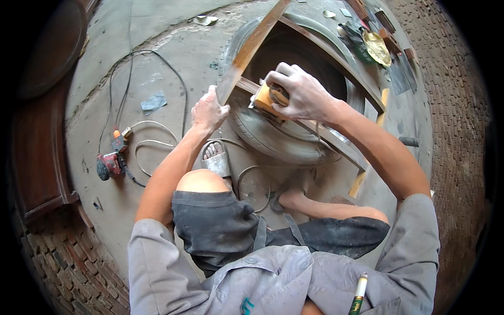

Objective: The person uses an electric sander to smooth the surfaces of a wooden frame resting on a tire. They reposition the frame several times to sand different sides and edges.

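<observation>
One dusty left hand (209, 112) grasping straight-edged wooden frame (258, 43); right hand (303, 93) clasping yellow sander (264, 104); round rubber tire (258, 130) beneath.

The wooden frame (254, 46) lies across a tyre (262, 134) on the floor (205, 52) — sander (266, 106) on its near rail, power tool (110, 165) well left, wood blocks (389, 41) beyond, right.

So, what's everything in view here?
Tyre: at least one, grey, upper centre
Wooden frame: one, brown, atop tyre
Sander: one, yellow, against frame
Power tool: one, red, left
Cords: several, black, white, left
Scrap sheet: one, bluish, left
Blocks: several, brown, upper right
Furniture: one, brown, far left
Bricks: many, brown, both sides
Pen: one, white and green, lower right
Shirt: one, grey, bottom
Left hand: one, dusty, on frame
Right hand: one, dusty, on sander
</observation>
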`<action>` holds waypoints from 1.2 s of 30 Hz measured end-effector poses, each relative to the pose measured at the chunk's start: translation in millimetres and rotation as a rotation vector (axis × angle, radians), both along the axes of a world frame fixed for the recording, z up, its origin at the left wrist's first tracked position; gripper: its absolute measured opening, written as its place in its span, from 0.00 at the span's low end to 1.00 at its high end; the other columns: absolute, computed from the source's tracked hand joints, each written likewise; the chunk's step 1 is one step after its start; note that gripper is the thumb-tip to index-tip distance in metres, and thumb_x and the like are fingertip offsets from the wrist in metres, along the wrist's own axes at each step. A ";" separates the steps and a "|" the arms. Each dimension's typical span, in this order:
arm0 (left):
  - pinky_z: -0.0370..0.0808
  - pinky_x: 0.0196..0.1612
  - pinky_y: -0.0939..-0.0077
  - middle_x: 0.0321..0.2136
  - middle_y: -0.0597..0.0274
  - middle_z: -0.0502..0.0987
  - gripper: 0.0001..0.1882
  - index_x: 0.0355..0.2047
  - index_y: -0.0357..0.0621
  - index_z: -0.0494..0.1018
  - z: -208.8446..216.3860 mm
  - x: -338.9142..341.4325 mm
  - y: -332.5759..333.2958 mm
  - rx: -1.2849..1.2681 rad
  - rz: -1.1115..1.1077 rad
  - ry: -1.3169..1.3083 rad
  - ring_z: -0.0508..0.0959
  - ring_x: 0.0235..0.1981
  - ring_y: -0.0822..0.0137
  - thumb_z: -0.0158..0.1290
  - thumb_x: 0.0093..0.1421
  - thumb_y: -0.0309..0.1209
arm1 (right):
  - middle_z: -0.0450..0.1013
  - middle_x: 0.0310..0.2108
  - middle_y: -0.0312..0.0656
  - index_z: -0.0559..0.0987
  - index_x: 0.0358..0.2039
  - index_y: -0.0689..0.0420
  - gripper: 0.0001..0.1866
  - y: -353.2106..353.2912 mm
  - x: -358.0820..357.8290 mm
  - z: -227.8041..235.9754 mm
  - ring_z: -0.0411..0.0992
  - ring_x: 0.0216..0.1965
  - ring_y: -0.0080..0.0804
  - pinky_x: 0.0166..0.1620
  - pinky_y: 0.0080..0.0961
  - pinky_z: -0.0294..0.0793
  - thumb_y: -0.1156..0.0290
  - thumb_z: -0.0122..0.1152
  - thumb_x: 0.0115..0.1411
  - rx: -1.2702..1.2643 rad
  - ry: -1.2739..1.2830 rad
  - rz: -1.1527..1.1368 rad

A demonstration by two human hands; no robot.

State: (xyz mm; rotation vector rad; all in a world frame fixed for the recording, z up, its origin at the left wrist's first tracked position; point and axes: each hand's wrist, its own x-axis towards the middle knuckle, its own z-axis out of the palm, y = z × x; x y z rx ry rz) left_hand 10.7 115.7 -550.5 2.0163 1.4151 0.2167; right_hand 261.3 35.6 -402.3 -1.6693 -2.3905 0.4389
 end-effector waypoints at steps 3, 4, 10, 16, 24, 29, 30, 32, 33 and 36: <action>0.79 0.52 0.45 0.43 0.35 0.84 0.34 0.60 0.40 0.67 2.6 1.4 1.5 -0.033 -0.007 0.011 0.84 0.47 0.36 0.64 0.57 0.40 | 0.72 0.44 0.49 0.78 0.52 0.52 0.26 29.2 -17.7 -2.3 0.75 0.43 0.53 0.45 0.47 0.81 0.64 0.73 0.52 0.015 -0.030 0.008; 0.79 0.52 0.45 0.43 0.35 0.84 0.33 0.59 0.40 0.67 4.8 2.3 1.8 -0.046 -0.011 0.016 0.84 0.47 0.36 0.64 0.57 0.40 | 0.72 0.44 0.49 0.77 0.51 0.53 0.25 35.8 -20.1 -3.8 0.75 0.44 0.53 0.46 0.47 0.80 0.65 0.73 0.52 0.025 -0.020 0.009; 0.80 0.52 0.46 0.46 0.40 0.84 0.30 0.55 0.39 0.67 6.2 0.1 1.7 -0.060 -0.036 0.023 0.84 0.49 0.39 0.65 0.58 0.40 | 0.73 0.47 0.49 0.78 0.51 0.52 0.27 53.6 -33.0 -9.7 0.75 0.44 0.54 0.46 0.47 0.82 0.65 0.75 0.50 0.024 -0.023 0.004; 0.80 0.51 0.46 0.44 0.38 0.84 0.31 0.55 0.39 0.67 -1.1 -0.4 -0.5 -0.017 -0.034 0.000 0.84 0.48 0.38 0.66 0.57 0.39 | 0.74 0.46 0.49 0.78 0.49 0.53 0.25 36.5 -31.6 -1.9 0.76 0.45 0.55 0.46 0.47 0.82 0.65 0.74 0.51 0.035 -0.033 -0.011; 0.81 0.52 0.46 0.47 0.40 0.83 0.31 0.55 0.40 0.67 -1.0 -1.6 1.6 -0.041 -0.039 0.021 0.84 0.49 0.39 0.66 0.58 0.41 | 0.74 0.47 0.51 0.78 0.53 0.53 0.28 43.2 -37.7 -4.2 0.76 0.45 0.54 0.46 0.47 0.82 0.63 0.75 0.51 0.018 -0.024 0.023; 0.79 0.52 0.46 0.45 0.39 0.84 0.31 0.56 0.40 0.67 -4.1 0.0 0.5 -0.017 -0.030 -0.015 0.83 0.49 0.38 0.66 0.57 0.38 | 0.74 0.45 0.50 0.78 0.54 0.52 0.28 48.4 -33.7 -5.0 0.76 0.44 0.53 0.46 0.47 0.82 0.64 0.75 0.52 0.026 -0.018 -0.015; 0.79 0.52 0.46 0.46 0.39 0.84 0.31 0.56 0.40 0.67 -2.3 0.4 1.3 -0.026 -0.032 -0.003 0.83 0.50 0.38 0.66 0.57 0.38 | 0.74 0.45 0.50 0.78 0.53 0.52 0.28 51.6 -35.7 -3.9 0.76 0.44 0.53 0.46 0.47 0.82 0.64 0.75 0.52 0.013 -0.007 -0.035; 0.80 0.53 0.47 0.46 0.40 0.83 0.31 0.57 0.40 0.66 1.6 0.0 2.5 -0.041 -0.045 0.018 0.84 0.49 0.39 0.66 0.58 0.39 | 0.74 0.45 0.50 0.78 0.53 0.53 0.27 48.2 -34.3 -4.7 0.76 0.44 0.53 0.46 0.46 0.82 0.65 0.74 0.52 0.032 -0.002 -0.024; 0.80 0.53 0.47 0.47 0.40 0.83 0.32 0.57 0.40 0.66 1.8 -0.3 4.0 -0.049 -0.050 0.025 0.84 0.49 0.39 0.66 0.58 0.40 | 0.74 0.45 0.50 0.78 0.52 0.54 0.27 44.2 -32.5 -4.5 0.76 0.44 0.53 0.46 0.46 0.82 0.65 0.73 0.52 0.037 0.003 -0.012; 0.80 0.52 0.47 0.47 0.40 0.83 0.31 0.56 0.40 0.66 -3.3 -3.1 2.8 -0.032 -0.051 0.016 0.84 0.49 0.39 0.65 0.58 0.40 | 0.73 0.44 0.49 0.78 0.50 0.54 0.24 17.8 -18.0 -0.1 0.75 0.42 0.53 0.45 0.46 0.81 0.65 0.73 0.51 0.013 0.015 -0.008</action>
